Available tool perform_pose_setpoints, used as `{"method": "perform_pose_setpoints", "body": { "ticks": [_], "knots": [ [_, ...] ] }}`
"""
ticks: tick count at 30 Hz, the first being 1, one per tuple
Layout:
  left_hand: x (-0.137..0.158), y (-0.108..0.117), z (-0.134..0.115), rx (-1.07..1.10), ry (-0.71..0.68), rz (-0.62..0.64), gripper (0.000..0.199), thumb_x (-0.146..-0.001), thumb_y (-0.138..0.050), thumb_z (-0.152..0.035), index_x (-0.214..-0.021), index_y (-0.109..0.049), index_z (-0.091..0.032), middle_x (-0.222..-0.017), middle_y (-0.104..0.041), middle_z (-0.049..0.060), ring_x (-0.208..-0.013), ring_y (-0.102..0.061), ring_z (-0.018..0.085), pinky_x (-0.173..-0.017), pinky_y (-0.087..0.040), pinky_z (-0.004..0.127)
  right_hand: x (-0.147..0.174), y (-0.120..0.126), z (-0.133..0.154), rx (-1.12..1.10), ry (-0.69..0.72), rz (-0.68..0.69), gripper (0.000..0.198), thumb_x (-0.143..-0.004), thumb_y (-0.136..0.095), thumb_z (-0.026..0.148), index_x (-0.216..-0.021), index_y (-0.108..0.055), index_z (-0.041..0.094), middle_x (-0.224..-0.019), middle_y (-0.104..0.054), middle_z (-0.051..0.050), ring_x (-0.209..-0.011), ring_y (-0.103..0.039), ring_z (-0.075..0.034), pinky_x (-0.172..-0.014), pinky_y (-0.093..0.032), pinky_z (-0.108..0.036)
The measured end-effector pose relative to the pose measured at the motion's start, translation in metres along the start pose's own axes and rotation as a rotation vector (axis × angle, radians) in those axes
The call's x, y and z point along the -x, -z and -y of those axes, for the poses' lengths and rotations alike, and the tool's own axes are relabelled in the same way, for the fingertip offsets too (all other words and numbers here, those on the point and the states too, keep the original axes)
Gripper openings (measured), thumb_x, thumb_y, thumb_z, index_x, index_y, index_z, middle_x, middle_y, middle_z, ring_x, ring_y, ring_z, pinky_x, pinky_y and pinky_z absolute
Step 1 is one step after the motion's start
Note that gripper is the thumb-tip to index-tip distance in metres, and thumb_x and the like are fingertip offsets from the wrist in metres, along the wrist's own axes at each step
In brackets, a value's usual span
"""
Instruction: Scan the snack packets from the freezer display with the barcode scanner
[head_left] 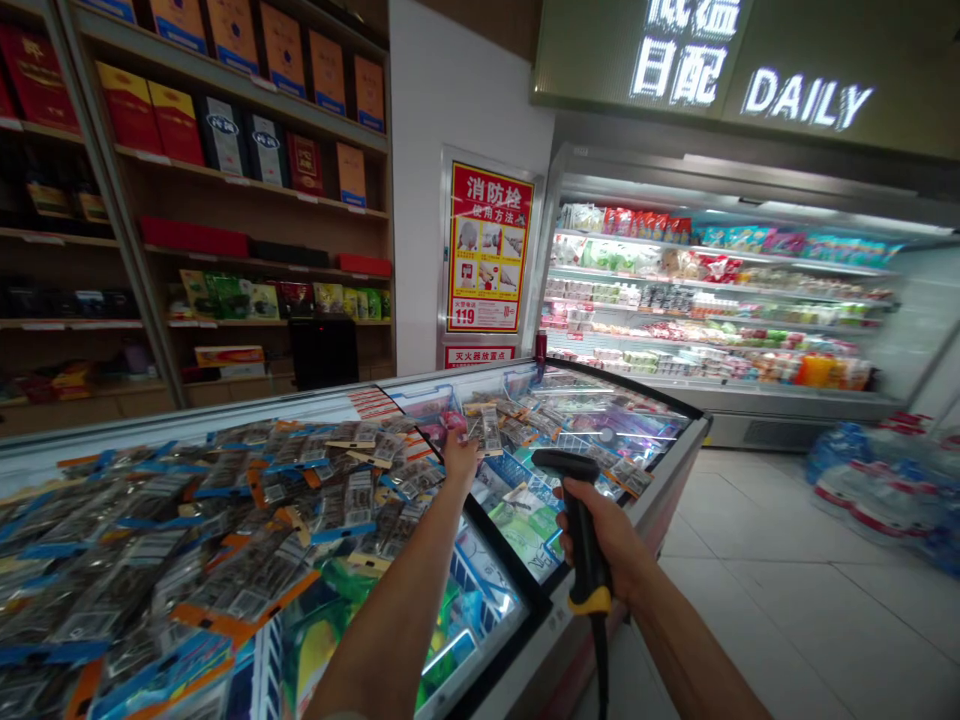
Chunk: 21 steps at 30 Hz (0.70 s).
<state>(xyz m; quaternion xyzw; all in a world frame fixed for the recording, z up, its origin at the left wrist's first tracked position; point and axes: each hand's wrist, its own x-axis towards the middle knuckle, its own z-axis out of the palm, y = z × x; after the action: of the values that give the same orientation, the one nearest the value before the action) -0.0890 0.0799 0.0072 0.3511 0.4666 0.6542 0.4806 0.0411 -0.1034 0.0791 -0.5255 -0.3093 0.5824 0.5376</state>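
My right hand (609, 535) is wrapped round the grip of a black-and-yellow barcode scanner (581, 540), held upright over the freezer's front edge with its cable hanging down. Its head points forward and left. My left hand (460, 452) reaches out over the chest freezer, fingers closed on a small pink packet (452, 421); the fingertips are partly hidden. Close by lie clear-windowed packets (491, 430) on the glass. More packets with blue and orange edges (255, 570) cover the glass on the left.
The chest freezer (517, 650) has dark-framed glass lids, with blue baskets (514, 470) below. A lit dairy cooler (720, 400) stands behind at the right, near shrink-wrapped water bottles (877, 480) on the tiled floor. Shelves of boxed goods (262, 190) line the left wall.
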Motion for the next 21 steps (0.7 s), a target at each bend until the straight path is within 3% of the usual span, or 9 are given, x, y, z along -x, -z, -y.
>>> {"method": "perform_pose_setpoints", "body": {
  "ticks": [3,7,12,21],
  "knots": [
    [0.0,0.0,0.002,0.022,-0.034,0.085,0.037,-0.067,-0.05,-0.01,-0.101,-0.045,-0.024,-0.067,-0.055,-0.003,-0.05,-0.052,0.009,-0.046,-0.042,0.02,-0.001,0.0,-0.001,-0.022,-0.007,0.013,0.022,-0.071,-0.05,0.039,-0.075,-0.048,0.018,-0.042,-0.048,0.005,-0.03,-0.043,-0.008,-0.03,-0.032,-0.019],
    [-0.002,0.001,0.002,-0.005,-0.092,0.175,0.022,-0.065,-0.053,-0.013,-0.087,-0.056,-0.017,-0.072,-0.056,0.0,-0.054,-0.052,0.008,-0.05,-0.044,0.021,-0.005,0.002,-0.002,-0.041,-0.001,0.024,0.021,-0.072,-0.051,0.038,-0.076,-0.048,0.018,-0.043,-0.049,0.005,-0.031,-0.044,-0.009,-0.03,-0.033,-0.019],
    [-0.005,0.005,0.001,-0.129,-0.193,0.198,0.046,-0.05,-0.064,-0.008,-0.095,-0.056,-0.015,-0.071,-0.059,-0.001,-0.055,-0.051,0.008,-0.051,-0.041,0.018,-0.004,0.002,0.002,-0.059,0.003,0.043,0.02,-0.073,-0.05,0.038,-0.077,-0.049,0.018,-0.043,-0.05,0.004,-0.031,-0.045,-0.009,-0.03,-0.033,-0.019],
    [0.004,0.005,-0.006,-0.168,-0.231,0.303,0.05,-0.051,-0.056,-0.002,-0.1,-0.057,-0.014,-0.089,-0.062,0.003,-0.058,-0.052,0.008,-0.054,-0.041,0.019,0.004,0.002,0.017,-0.147,-0.06,0.101,0.021,-0.075,-0.047,0.038,-0.074,-0.05,0.017,-0.042,-0.048,0.004,-0.031,-0.043,-0.007,-0.031,-0.033,-0.018]
  ]
}}
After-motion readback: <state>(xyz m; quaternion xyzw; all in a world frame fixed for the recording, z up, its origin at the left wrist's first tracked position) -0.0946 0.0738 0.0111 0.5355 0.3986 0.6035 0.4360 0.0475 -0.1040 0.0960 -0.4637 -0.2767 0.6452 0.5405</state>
